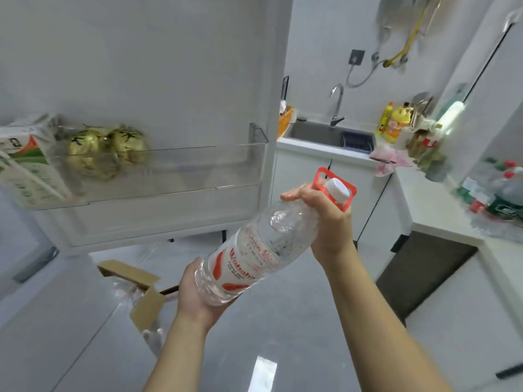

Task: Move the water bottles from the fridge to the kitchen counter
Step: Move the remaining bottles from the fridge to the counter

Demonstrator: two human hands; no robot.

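A large clear water bottle with a red-and-white label, white cap and red carry handle is held tilted in mid-air in front of the open fridge door. My right hand grips its neck just below the handle. My left hand cups the bottle's base from below, fingers curled round it. The white kitchen counter runs along the right, with several red-capped bottles blurred at its far right.
The fridge door's clear shelf holds a milk carton and two gold-wrapped items. An open cardboard box lies on the grey floor. A sink with tap, yellow bottles and a pink cloth sit at the back.
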